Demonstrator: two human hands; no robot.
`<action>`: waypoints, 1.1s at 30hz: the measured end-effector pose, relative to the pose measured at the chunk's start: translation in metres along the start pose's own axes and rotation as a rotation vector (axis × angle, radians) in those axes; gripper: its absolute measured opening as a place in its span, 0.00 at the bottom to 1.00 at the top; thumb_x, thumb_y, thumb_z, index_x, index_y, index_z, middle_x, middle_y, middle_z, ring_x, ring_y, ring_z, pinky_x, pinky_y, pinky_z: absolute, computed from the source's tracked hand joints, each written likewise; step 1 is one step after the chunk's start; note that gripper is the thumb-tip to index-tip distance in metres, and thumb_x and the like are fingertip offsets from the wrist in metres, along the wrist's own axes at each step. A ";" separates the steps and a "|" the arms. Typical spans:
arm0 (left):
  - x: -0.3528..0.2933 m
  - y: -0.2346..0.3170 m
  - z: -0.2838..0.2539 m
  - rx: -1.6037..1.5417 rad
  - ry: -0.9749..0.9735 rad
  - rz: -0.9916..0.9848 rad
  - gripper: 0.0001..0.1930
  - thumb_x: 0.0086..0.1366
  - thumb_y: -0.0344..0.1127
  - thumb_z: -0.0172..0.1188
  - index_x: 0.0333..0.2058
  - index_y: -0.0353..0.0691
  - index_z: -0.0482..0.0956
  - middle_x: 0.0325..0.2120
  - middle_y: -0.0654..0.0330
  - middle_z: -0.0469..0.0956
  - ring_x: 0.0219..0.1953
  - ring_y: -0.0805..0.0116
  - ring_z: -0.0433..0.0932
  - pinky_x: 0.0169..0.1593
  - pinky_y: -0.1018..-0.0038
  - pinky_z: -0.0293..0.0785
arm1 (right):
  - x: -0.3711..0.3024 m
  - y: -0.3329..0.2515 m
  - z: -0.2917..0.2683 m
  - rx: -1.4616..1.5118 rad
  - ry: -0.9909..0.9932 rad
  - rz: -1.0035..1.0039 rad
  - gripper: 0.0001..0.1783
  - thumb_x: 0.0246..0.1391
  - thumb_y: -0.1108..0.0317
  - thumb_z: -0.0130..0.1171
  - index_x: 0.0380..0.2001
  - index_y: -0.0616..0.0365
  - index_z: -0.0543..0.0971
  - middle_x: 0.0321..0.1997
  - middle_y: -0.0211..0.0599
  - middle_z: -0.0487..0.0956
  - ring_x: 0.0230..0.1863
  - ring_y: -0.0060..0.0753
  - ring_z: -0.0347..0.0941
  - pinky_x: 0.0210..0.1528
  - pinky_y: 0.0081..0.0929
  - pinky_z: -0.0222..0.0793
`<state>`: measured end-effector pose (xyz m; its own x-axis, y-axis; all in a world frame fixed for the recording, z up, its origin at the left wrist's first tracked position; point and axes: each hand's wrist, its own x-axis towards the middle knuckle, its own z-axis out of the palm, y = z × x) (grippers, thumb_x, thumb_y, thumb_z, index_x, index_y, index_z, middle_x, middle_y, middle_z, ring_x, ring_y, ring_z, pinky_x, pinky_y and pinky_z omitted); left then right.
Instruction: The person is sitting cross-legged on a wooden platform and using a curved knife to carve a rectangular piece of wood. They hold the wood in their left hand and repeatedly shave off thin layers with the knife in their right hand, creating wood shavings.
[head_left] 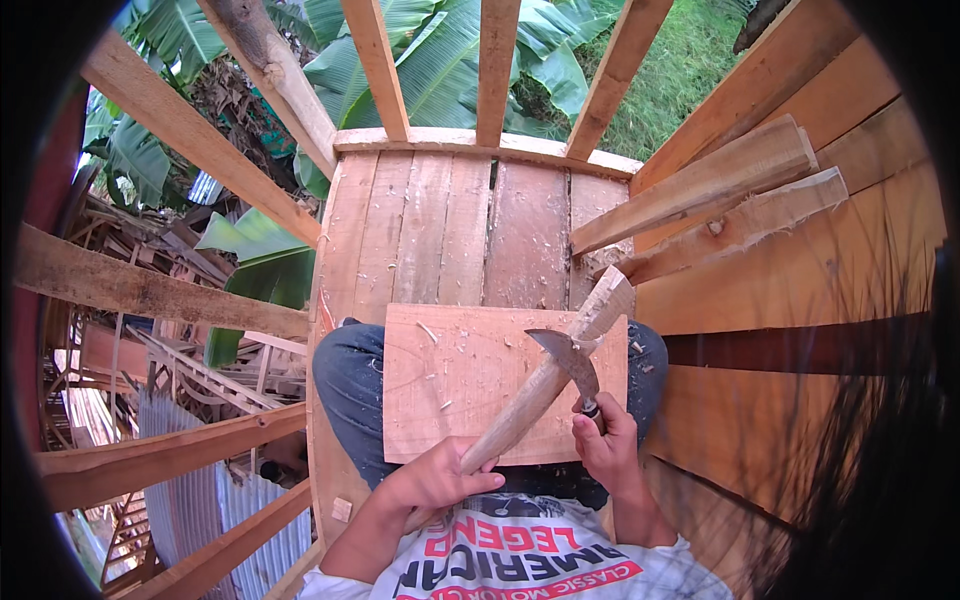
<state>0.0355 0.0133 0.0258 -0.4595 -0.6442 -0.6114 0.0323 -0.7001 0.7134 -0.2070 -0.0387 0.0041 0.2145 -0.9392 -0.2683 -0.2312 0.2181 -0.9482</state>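
Note:
My left hand (447,474) is wrapped round the lower end of a pale wooden stick (530,402), which slants up and to the right over my lap. Its far end is whittled to lighter, bare wood. In my right hand (609,445) is the dark handle of a curved knife (573,363). The blade lies across the stick below the whittled part, its hooked tip pointing left. Beneath both, a flat wooden board (440,370) rests across my thighs, with a few curled shavings (429,332) scattered on it.
Two rough timber pieces (700,185) lean at the right against a plank wall (780,270). Chips dot the plank floor (430,225) ahead. Wooden railing bars (497,70) enclose the far and left sides, with banana leaves (420,80) beyond. A small wood block (342,510) lies at lower left.

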 end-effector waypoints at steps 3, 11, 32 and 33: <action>0.001 -0.002 -0.003 -0.027 -0.045 0.015 0.11 0.57 0.32 0.65 0.27 0.41 0.69 0.23 0.72 0.67 0.28 0.82 0.65 0.33 0.80 0.63 | -0.002 -0.004 0.001 -0.061 0.028 -0.096 0.08 0.54 0.69 0.60 0.31 0.63 0.73 0.16 0.27 0.67 0.18 0.15 0.61 0.21 0.18 0.56; -0.010 0.022 0.014 -0.010 -0.105 -0.293 0.14 0.56 0.37 0.68 0.26 0.41 0.69 0.21 0.73 0.67 0.26 0.82 0.65 0.30 0.81 0.63 | 0.004 -0.012 -0.021 0.099 -0.053 0.032 0.08 0.56 0.69 0.59 0.32 0.62 0.73 0.16 0.22 0.69 0.16 0.13 0.63 0.18 0.18 0.56; 0.003 -0.011 0.003 0.154 0.005 0.002 0.15 0.52 0.36 0.71 0.28 0.39 0.70 0.22 0.72 0.66 0.27 0.81 0.65 0.30 0.82 0.62 | 0.009 -0.012 -0.042 0.303 -0.304 0.268 0.08 0.61 0.67 0.53 0.36 0.62 0.72 0.16 0.23 0.67 0.12 0.11 0.60 0.13 0.13 0.53; 0.003 -0.011 0.004 0.125 -0.002 -0.011 0.15 0.52 0.36 0.71 0.28 0.39 0.70 0.22 0.72 0.66 0.27 0.81 0.65 0.30 0.82 0.62 | 0.009 -0.011 -0.038 0.365 -0.322 0.289 0.08 0.61 0.67 0.53 0.36 0.61 0.72 0.16 0.23 0.67 0.12 0.11 0.60 0.13 0.13 0.53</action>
<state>0.0303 0.0199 0.0177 -0.4609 -0.6358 -0.6191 -0.0839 -0.6633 0.7436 -0.2389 -0.0594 0.0183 0.4830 -0.7118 -0.5099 0.0073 0.5856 -0.8106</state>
